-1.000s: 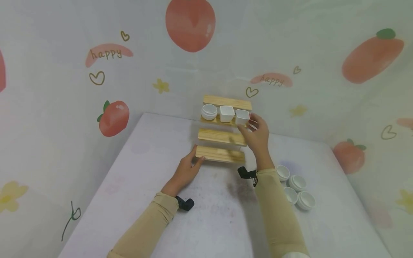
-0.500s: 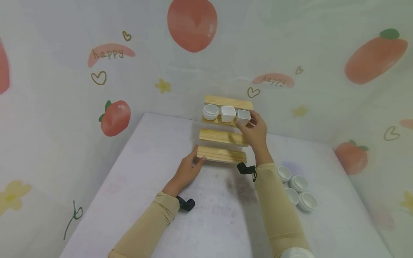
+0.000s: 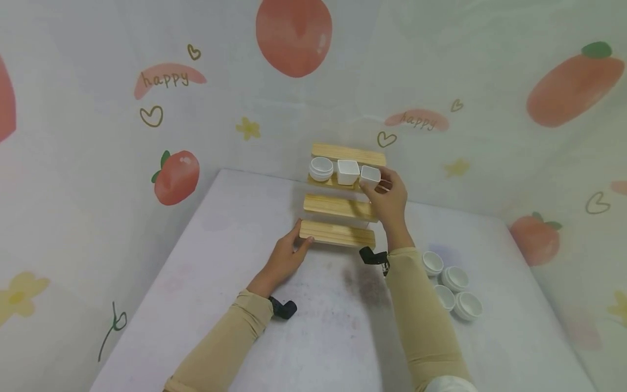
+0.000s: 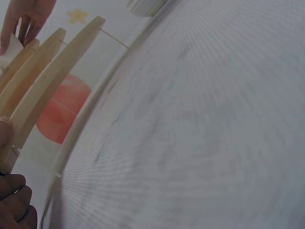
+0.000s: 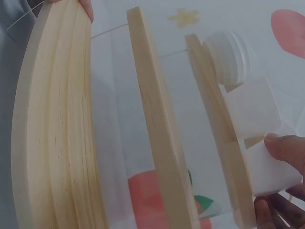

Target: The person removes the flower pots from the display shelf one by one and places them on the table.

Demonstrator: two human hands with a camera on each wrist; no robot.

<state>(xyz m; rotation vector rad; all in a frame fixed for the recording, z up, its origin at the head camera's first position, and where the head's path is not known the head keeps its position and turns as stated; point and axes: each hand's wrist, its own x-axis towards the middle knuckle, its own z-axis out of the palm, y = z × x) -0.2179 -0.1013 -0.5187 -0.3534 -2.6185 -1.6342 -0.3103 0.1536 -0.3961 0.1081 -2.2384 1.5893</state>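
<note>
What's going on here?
A person's left hand holds the front board of a stepped wooden rack. The right hand grips a square white cup at the right end of a higher board, beside another square cup and a round one. More round cups sit on the table at right.

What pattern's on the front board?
Front board: lengthwise grain on pale wood, clearest in right wrist view.

Home or studio, I can't tell: fruit-printed walls [image 3: 352, 71] stand beyond my left hand [image 3: 285, 256] and right hand [image 3: 391, 206], a white table [image 3: 220, 245] below.
</note>
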